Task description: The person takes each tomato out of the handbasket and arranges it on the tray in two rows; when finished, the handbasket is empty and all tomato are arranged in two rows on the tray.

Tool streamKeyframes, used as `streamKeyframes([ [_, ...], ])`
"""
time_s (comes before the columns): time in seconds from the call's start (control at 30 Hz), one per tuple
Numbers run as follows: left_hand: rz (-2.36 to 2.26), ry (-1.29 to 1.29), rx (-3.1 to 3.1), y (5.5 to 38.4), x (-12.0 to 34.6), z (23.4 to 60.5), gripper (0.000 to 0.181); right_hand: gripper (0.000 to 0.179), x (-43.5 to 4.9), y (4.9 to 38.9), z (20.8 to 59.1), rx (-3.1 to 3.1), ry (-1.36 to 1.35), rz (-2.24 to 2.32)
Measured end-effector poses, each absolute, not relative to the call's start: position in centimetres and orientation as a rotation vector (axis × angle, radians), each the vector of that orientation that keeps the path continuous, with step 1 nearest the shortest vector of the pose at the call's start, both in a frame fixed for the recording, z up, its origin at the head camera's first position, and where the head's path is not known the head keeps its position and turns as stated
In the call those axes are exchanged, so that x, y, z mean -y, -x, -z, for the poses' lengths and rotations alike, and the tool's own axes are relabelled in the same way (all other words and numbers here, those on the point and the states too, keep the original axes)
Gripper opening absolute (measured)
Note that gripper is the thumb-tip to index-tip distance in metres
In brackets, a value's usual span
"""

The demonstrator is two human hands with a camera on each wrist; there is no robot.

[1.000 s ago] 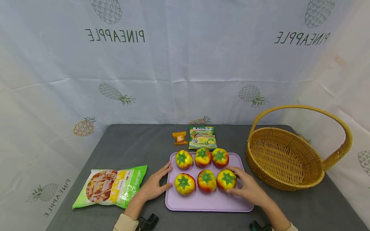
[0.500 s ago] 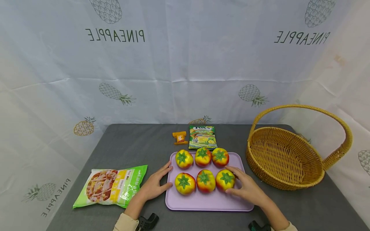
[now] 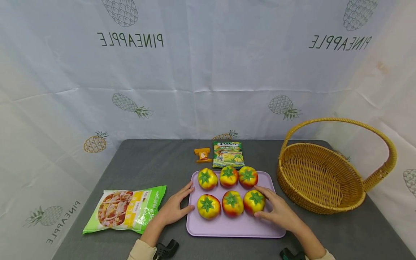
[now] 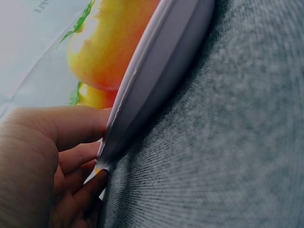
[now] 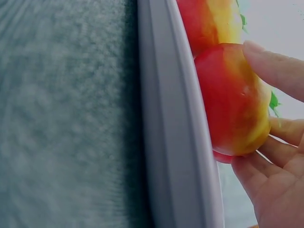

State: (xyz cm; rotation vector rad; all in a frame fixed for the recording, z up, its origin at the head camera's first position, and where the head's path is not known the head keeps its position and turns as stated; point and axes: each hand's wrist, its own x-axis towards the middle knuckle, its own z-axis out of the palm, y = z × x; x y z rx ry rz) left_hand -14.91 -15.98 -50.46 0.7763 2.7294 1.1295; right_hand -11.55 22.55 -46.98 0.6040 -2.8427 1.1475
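A lilac tray (image 3: 235, 229) holds two rows of red-and-yellow persimmons with green leafy tops. My left hand (image 3: 173, 209) is at the tray's left side. In the left wrist view, the thumb and fingertips (image 4: 102, 126) meet the tray's rim (image 4: 137, 80). At the right end of the near row, my right hand (image 3: 279, 211) has its thumb and fingers round a persimmon (image 3: 252, 203). The right wrist view shows the thumb (image 5: 266, 61) on one side of that persimmon (image 5: 232, 99) and the fingers on the other. Beside it sits the middle persimmon (image 3: 232, 204) of the near row.
Right of the tray stands a wicker basket (image 3: 321, 202) with a tall arched handle. A green-edged food bag (image 3: 125, 209) lies to the left. Behind the tray are a green candy packet (image 3: 228, 154) and a small orange wrapped snack (image 3: 203, 155). A printed curtain (image 3: 201, 72) hangs behind the table.
The near row's middle and right persimmons shift slightly left, then slightly back right, with my right hand staying round the right one. My left hand stays at the tray's side.
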Motion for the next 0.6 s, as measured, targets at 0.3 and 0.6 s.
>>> streamKeyframes([
  [0.3,-1.140,-0.784,-2.727,14.9,16.1,50.5,0.062,0.077,-23.0,11.5,46.5,2.823,-0.578,-1.138],
  [0.6,-1.091,-0.717,-2.740,14.5,15.6,49.5,0.061,0.073,-24.9,11.5,44.4,2.780,-0.550,-0.994],
])
